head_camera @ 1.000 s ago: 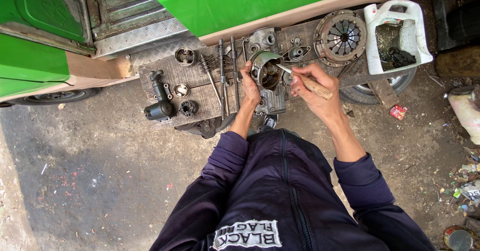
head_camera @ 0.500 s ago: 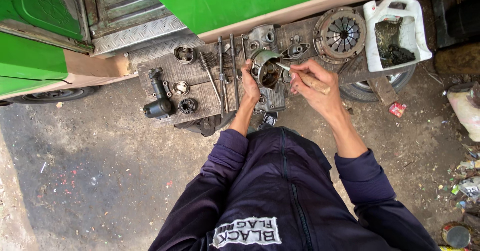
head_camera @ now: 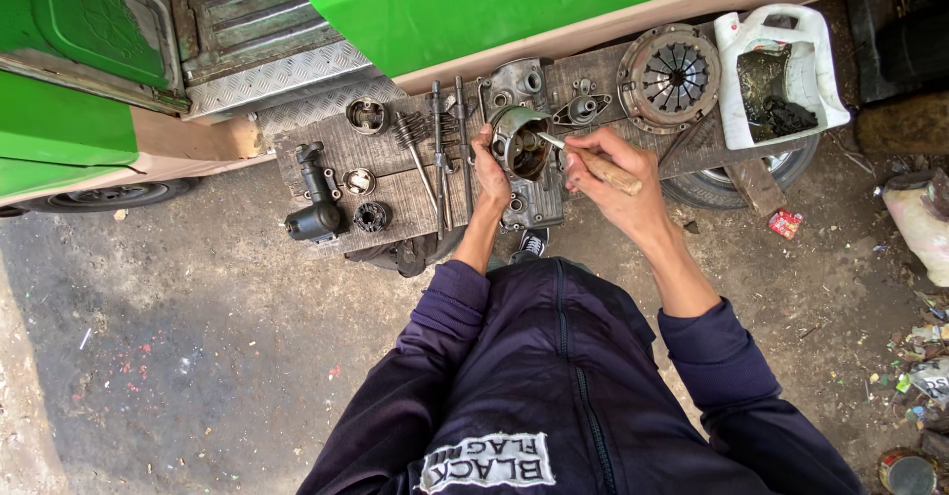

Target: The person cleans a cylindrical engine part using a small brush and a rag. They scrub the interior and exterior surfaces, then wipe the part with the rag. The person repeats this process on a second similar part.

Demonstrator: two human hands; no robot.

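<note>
My left hand (head_camera: 489,171) grips the rim of a round grey metal housing (head_camera: 521,139), tilted up off the wooden board (head_camera: 395,184). My right hand (head_camera: 613,181) holds a wooden-handled tool (head_camera: 596,164) whose thin metal tip pokes into the housing's open side. Beneath them lies a grey engine casing (head_camera: 534,204). Both arms wear dark blue sleeves.
On the board lie shafts and gears (head_camera: 435,149), small round parts (head_camera: 366,115), a black cylindrical piece (head_camera: 314,213) and a clutch plate (head_camera: 667,75). A cut white jug (head_camera: 781,75) holds dark oily bits. A green vehicle (head_camera: 474,6) stands behind; a tyre (head_camera: 727,184) sits at right.
Both hands shifted slightly along with the view; the tool tip stays in the housing, which my left hand keeps holding.
</note>
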